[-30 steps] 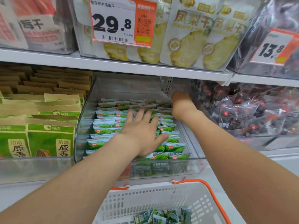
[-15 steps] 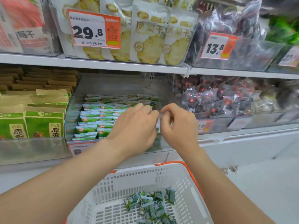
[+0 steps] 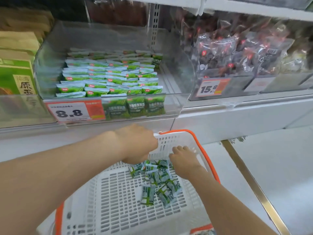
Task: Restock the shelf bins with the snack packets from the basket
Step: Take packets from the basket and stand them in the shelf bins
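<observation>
A: Where are the snack packets to be found?
B: A loose heap of green-and-white snack packets (image 3: 157, 182) is seen on the slotted floor of the white basket (image 3: 108, 209), gathered toward its far right corner. The basket's rim is edged in orange.

A: And how are the hands placed?
B: The left hand (image 3: 137, 143) is lowered at the basket's far wall, right at the heap's far edge, with its fingers tucked under and hidden. The right hand (image 3: 183, 160) is laid on the heap's right side with the fingers bent downward. Whether anything is pinched by either hand cannot be told, since the fingertips are covered.

A: What is found above the basket?
B: A clear shelf bin (image 3: 108, 38) is set on the shelf directly above. Rows of matching green packets (image 3: 108, 77) are stood in it from front to back, with a bare strip along its right side. A price tag (image 3: 71, 111) marked 8.8 is fixed at the bin's front left corner.

A: And around that?
B: To the left, green and brown bags (image 3: 15, 73) are stacked behind a clear front. To the right, dark wrapped sweets (image 3: 237, 53) are piled in another bin, above a second price tag (image 3: 210, 88) marked 15.8. The white shelf edge (image 3: 245, 112) is run across below both. A pale floor (image 3: 279, 175) crossed by a brass-coloured strip (image 3: 254, 185) is seen at the right.
</observation>
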The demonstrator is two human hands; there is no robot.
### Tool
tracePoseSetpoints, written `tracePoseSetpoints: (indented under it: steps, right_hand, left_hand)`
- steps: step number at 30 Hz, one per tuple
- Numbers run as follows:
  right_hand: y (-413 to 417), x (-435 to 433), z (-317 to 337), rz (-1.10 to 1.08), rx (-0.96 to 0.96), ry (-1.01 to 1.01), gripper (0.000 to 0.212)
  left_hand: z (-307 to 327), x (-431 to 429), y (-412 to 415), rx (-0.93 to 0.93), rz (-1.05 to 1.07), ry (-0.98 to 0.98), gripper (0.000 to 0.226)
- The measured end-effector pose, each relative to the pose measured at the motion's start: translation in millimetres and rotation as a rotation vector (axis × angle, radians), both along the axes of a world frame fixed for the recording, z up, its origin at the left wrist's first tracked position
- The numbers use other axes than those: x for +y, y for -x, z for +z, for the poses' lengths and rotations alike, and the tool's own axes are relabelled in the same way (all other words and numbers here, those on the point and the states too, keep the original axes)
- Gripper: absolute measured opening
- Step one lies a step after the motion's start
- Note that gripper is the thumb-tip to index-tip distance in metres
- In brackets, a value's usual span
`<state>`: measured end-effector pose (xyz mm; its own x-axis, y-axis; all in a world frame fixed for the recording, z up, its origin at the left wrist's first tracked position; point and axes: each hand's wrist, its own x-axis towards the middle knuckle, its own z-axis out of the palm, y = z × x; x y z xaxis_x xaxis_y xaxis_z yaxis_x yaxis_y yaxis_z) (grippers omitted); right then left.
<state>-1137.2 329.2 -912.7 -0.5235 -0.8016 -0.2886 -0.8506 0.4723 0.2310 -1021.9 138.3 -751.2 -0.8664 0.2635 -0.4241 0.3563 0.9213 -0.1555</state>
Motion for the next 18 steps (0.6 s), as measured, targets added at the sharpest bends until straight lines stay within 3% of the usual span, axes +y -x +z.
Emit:
tracePoseSetpoints:
  steps: [2,7,11,18]
  right_hand:
    - [-1.2,-5.1,-21.3,-0.076,-0.034,-0.186,0.036]
    - [3.6,-11.1,-65.5,-0.147,-0.032,-0.37,0.055]
    - [7.4,-17.4,-85.4,-0.115,0.046,-0.587,0.052]
    - [13.9,-18.3,-98.7,-0.108,0.051,-0.637,0.049]
  left_hand:
    - [-9.8,-6.9,5.9,-0.037,-0.001,0.008,0.019]
    - [-27.9,-14.1,21.8,-0.103,0.016,0.041,0.02]
    - [-35.2,-16.5,30.0,-0.116,0.027,0.016,0.028]
    - [-35.3,-19.9,31.6,-0.142,0.062,0.01,0.029]
